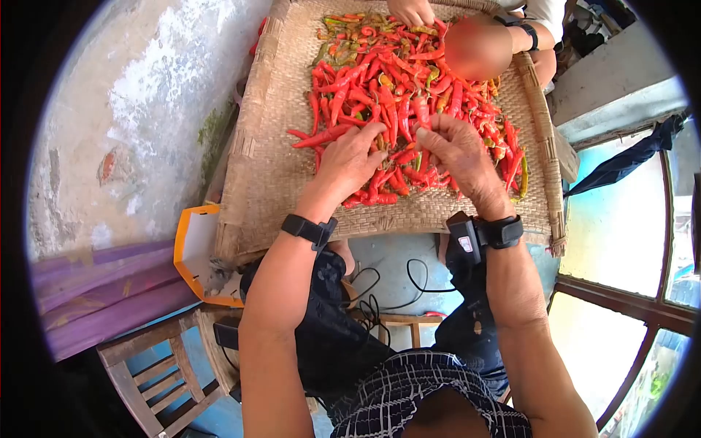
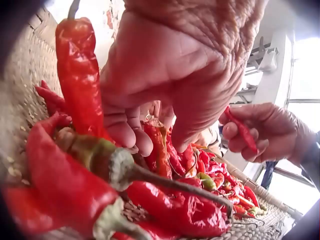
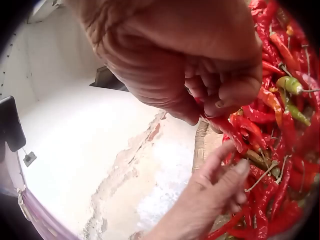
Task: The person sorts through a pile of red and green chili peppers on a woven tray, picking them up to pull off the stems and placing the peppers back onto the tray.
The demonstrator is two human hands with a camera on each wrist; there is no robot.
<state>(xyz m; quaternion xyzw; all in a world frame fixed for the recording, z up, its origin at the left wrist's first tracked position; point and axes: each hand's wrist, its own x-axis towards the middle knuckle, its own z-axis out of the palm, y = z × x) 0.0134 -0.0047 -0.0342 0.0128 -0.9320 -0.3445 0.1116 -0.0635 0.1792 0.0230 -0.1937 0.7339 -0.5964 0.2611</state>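
Note:
A broad heap of red chili peppers [image 1: 394, 95], with some green and orange ones among them, lies on a woven bamboo tray [image 1: 270, 146]. The right hand [image 1: 456, 150] pinches a single red chili pepper [image 2: 242, 131] between thumb and fingers, raised over the near right of the heap. Reaching down at the heap's near left, the left hand [image 1: 350, 160] has its thumb apart from its fingers. Its fingertips [image 2: 122, 136] are right at the peppers, and no pepper shows gripped between them. A green chili pepper [image 2: 97, 155] with a long stem lies close below this hand.
Across the tray, another person's hand [image 1: 412, 11] touches the far peppers. A wall [image 1: 146, 95] stands at left, windows [image 1: 606, 190] at right. Below are a wooden chair [image 1: 161, 376], an orange-edged box [image 1: 197, 248] and black cables [image 1: 372, 306].

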